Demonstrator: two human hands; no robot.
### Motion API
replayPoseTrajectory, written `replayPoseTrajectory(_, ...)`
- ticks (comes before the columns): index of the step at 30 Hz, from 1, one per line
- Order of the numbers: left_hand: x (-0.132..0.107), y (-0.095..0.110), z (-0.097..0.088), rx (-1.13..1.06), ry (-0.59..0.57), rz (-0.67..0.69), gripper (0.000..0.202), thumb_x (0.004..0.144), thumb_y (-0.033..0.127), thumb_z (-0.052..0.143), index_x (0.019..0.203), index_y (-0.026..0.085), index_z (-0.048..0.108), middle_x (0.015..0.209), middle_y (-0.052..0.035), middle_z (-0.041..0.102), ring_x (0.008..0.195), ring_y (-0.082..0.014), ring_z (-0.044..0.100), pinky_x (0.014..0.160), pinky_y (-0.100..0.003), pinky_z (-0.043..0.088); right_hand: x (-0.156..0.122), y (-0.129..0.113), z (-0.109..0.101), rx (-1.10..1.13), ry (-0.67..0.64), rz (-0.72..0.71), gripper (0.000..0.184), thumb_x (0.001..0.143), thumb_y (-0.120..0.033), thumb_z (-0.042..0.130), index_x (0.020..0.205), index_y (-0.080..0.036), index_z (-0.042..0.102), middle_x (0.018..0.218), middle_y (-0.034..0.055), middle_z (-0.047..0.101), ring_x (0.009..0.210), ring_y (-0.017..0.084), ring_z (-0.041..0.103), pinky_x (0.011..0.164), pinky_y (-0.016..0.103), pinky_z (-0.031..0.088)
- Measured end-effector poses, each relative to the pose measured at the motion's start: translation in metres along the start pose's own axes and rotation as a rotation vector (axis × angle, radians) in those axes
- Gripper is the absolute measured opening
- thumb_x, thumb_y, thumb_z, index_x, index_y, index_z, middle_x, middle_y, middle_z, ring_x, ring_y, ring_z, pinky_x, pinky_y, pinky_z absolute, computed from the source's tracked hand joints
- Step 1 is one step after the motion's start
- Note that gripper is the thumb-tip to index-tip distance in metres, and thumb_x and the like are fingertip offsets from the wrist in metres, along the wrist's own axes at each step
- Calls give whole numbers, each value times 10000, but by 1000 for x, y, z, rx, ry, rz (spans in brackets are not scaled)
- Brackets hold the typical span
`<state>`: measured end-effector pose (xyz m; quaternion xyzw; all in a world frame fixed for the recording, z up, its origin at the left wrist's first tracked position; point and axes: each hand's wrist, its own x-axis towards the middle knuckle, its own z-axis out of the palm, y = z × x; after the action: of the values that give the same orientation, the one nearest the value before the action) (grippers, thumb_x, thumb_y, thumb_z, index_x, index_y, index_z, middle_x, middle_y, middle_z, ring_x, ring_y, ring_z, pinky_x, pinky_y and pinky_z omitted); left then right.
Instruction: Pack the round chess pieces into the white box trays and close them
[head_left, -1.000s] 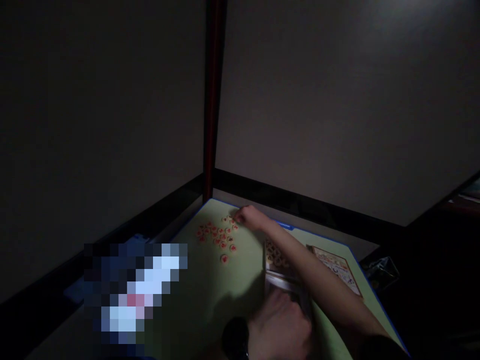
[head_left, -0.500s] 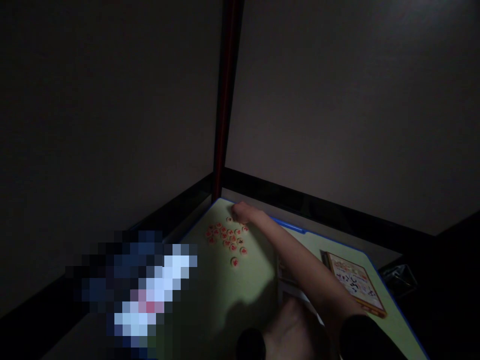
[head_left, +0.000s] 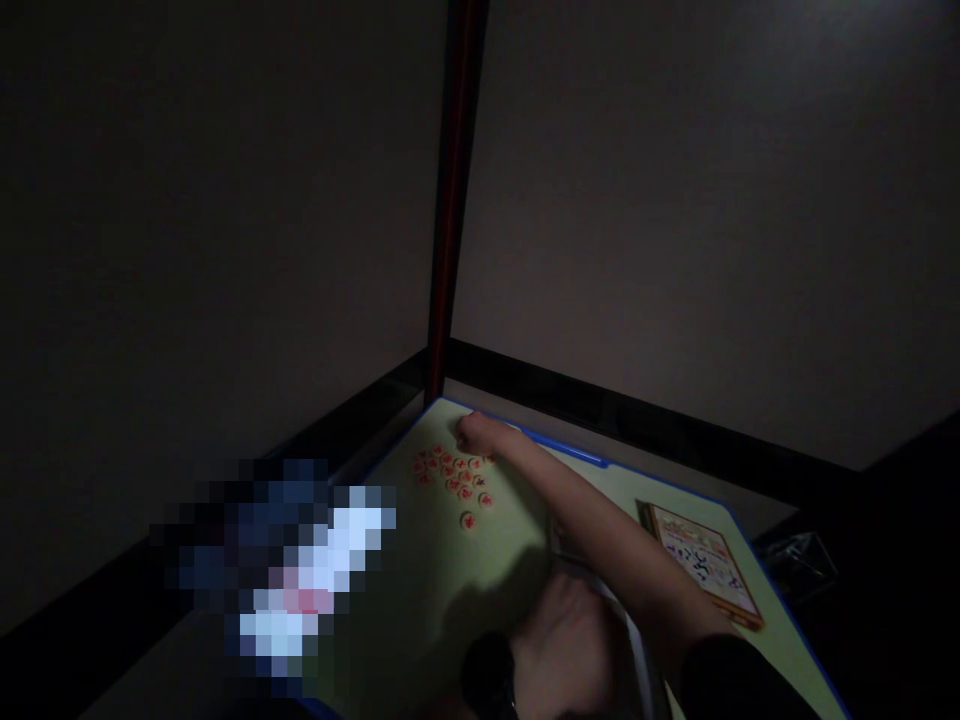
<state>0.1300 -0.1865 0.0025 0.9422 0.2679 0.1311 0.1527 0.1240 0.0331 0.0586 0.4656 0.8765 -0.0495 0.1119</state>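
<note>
Round pale Chinese chess pieces with red characters [head_left: 452, 486] lie in a loose group at the far end of the pale green table [head_left: 420, 590]. My right hand [head_left: 478, 432] reaches across to the back edge of this group. Its fingers are curled down and closed, and whatever is under or between them is hidden. My left hand [head_left: 566, 635] is close to me, below the right forearm, with a black watch [head_left: 490, 675] at its wrist. It is over or beside a white-edged flat thing [head_left: 639, 655]. Its fingers are mostly hidden in shadow.
A flat wooden-edged box with printed writing [head_left: 703, 562] lies on the right of the table. Clear plastic [head_left: 799, 560] shows beyond the right edge. A blue handle [head_left: 570, 450] is on the far edge. Dark walls meet behind. A blurred-out patch covers the left.
My right hand has shifted slightly left and toward me, covering a piece that showed beside it. My left hand has moved a little up and left.
</note>
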Motion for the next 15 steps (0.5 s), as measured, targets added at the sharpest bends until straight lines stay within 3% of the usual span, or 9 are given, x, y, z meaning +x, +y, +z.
replayPoseTrajectory(3, 2, -2, -4, 55, -60, -8, 255, 853, 313, 597, 849, 119, 762, 830, -145, 742, 836, -268, 670, 857, -408, 505, -26, 10, -9, 7, 38, -15, 247, 857, -155, 585, 1032, -152, 759, 1001, 98, 761, 922, 186, 689, 740, 218, 443)
replayPoseTrajectory(7, 1, 0, -11, 111, -61, -24, 333, 920, 318, 513, 871, 116, 773, 812, -147, 741, 842, -269, 686, 853, -415, 512, -103, 38, -9, 136, 186, -5, 262, 810, -123, 614, 1024, -150, 762, 951, 85, 764, 856, 179, 678, 732, 229, 432)
replayPoseTrajectory(11, -2, 2, -16, 121, -109, -15, 338, 932, 294, 492, 898, 108, 772, 860, -165, 745, 869, -283, 691, 858, -426, 514, -195, 60, 16, 237, 213, 170, 267, 792, -155, 642, 1032, -143, 757, 914, 86, 762, 781, 171, 665, 692, 228, 423)
replayPoseTrajectory(15, -3, 4, -19, 116, -123, -16, 344, 939, 265, 460, 888, 120, 768, 881, -163, 746, 871, -290, 692, 860, -437, 511, -244, 57, 45, 179, 99, 193, 233, 777, -115, 590, 907, -184, 770, 859, 65, 762, 747, 170, 651, 650, 234, 388)
